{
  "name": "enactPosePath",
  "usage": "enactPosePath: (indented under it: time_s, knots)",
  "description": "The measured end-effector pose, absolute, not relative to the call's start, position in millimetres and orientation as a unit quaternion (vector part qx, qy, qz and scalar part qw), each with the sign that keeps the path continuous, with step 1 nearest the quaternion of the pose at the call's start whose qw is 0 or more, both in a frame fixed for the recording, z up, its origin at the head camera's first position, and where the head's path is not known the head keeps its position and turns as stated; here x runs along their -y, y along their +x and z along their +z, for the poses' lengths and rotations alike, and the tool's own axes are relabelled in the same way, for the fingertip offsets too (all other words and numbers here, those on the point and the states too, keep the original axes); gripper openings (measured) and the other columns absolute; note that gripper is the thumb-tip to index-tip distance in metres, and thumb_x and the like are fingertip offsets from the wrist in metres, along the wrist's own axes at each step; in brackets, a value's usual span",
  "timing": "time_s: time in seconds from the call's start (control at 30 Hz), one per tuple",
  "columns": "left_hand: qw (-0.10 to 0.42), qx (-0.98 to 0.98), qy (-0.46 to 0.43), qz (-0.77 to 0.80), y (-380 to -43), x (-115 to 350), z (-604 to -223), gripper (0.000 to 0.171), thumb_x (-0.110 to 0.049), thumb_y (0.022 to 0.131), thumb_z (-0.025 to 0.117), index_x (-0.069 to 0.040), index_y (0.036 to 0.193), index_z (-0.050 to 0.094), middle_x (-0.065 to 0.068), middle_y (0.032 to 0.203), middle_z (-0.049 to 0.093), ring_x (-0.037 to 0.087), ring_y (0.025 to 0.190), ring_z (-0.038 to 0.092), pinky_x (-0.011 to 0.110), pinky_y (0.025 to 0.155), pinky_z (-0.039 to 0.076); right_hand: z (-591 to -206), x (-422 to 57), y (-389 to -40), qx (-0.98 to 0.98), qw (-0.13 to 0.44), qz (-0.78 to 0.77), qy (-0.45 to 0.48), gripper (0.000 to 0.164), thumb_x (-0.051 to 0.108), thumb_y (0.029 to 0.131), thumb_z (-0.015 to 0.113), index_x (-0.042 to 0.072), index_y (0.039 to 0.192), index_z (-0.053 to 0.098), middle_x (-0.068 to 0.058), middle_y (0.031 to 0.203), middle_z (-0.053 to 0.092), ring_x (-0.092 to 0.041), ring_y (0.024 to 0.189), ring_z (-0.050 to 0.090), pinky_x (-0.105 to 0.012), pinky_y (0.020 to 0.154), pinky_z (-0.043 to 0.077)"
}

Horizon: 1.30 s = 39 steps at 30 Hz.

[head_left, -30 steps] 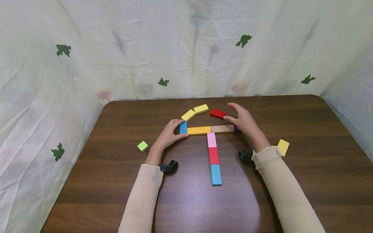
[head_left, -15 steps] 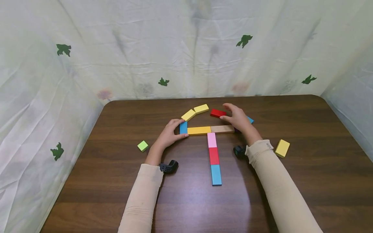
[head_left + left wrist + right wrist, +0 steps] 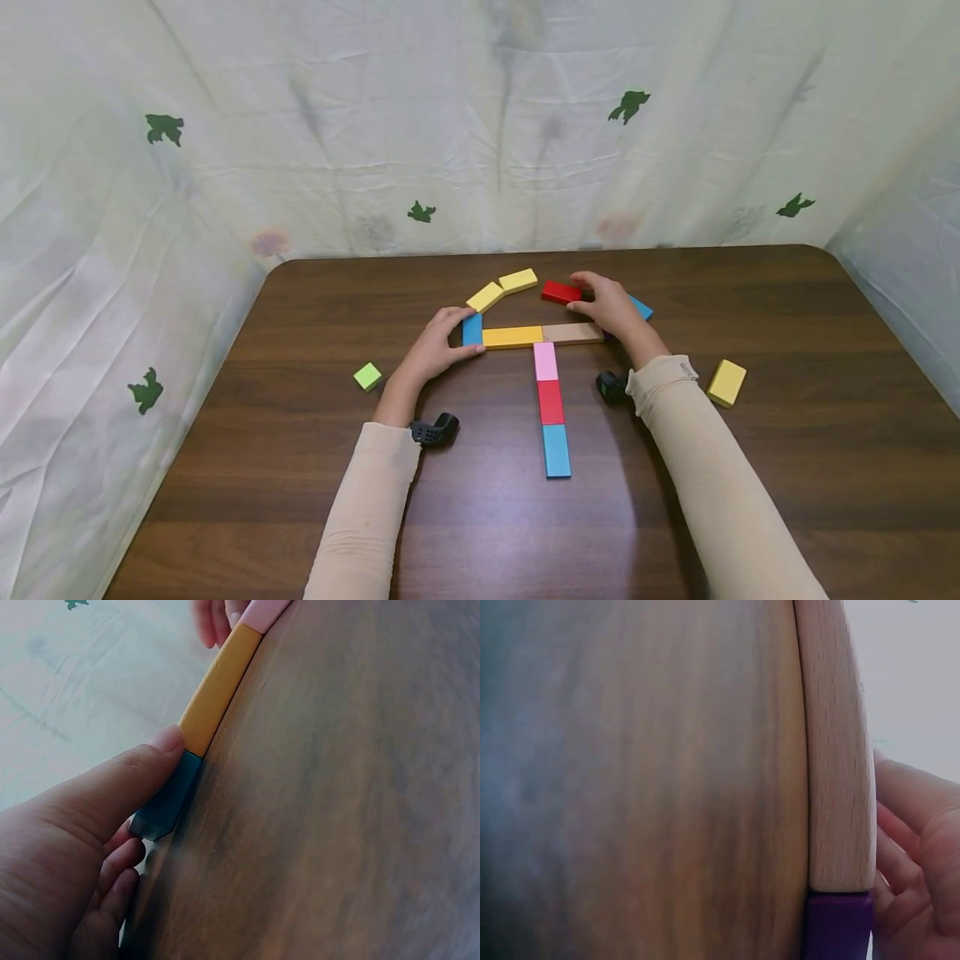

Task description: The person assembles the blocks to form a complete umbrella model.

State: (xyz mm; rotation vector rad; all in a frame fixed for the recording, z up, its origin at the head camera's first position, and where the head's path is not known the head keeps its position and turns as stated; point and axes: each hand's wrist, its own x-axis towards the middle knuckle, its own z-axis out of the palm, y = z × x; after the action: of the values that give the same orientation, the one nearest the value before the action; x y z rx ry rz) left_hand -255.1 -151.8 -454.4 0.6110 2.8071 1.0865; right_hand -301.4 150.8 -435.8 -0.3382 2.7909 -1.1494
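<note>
In the head view, my left hand [image 3: 435, 343] holds a blue block [image 3: 472, 329] at the left end of a flat row, its thumb and fingers at opposite ends. The thumb [image 3: 169, 741] lies where the blue block meets an orange-yellow block [image 3: 217, 694]. My right hand [image 3: 613, 310] holds the right end of a red block [image 3: 557, 292], with thumb and forefinger on its two long sides. Behind that hand, another blue block [image 3: 641, 307] is partly hidden. A purple block [image 3: 838, 926] touches the plain wooden block [image 3: 840, 750] in the right wrist view.
Two yellow blocks [image 3: 485, 297] curve up from the left blue block. A column of pink [image 3: 546, 362], red [image 3: 551, 402] and light blue [image 3: 557, 451] blocks runs toward me. A green block [image 3: 367, 377] lies left, a loose yellow block [image 3: 727, 382] right.
My right hand has moved left and closed in on the red block's right end, uncovering part of the blue block behind it. My left hand has stayed put.
</note>
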Motion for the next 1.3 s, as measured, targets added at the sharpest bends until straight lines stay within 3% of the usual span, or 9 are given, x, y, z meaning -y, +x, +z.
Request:
enactPosePath:
  time_s: [0.33, 0.9, 1.3]
  knots:
    - [0.034, -0.910, 0.201, 0.361, -254.5, 151.5, -453.6, 0.069, -0.037, 0.077, 0.070, -0.010, 0.134, 0.042, 0.013, 0.131, 0.037, 0.025, 0.120, 0.034, 0.040, 0.099, 0.028, -434.9, -147.7, -303.6, -0.924, 0.055, -0.359, -0.119, 0.046, 0.011, 0.086, 0.061, 0.005, 0.128, 0.047, -0.015, 0.127, 0.048, -0.029, 0.117, 0.042, -0.044, 0.094, 0.034]
    - [0.037, -0.913, 0.196, 0.355, -253.9, 151.2, -453.7, 0.069, -0.040, 0.077, 0.068, -0.012, 0.134, 0.042, 0.011, 0.131, 0.037, 0.024, 0.120, 0.034, 0.040, 0.099, 0.028, -435.3, -167.4, -306.2, -0.926, 0.008, -0.360, -0.109, 0.040, 0.011, 0.084, 0.063, 0.005, 0.123, 0.055, -0.017, 0.126, 0.049, -0.033, 0.116, 0.042, -0.046, 0.094, 0.033]
    - [0.037, -0.914, 0.199, 0.351, -253.7, 151.1, -452.7, 0.070, -0.040, 0.077, 0.068, -0.011, 0.134, 0.041, 0.011, 0.132, 0.037, 0.024, 0.120, 0.034, 0.040, 0.099, 0.028, -435.1, -174.0, -306.1, -0.928, 0.027, -0.357, -0.106, 0.039, 0.011, 0.085, 0.062, 0.004, 0.123, 0.054, -0.018, 0.126, 0.048, -0.032, 0.115, 0.042, -0.045, 0.095, 0.032]
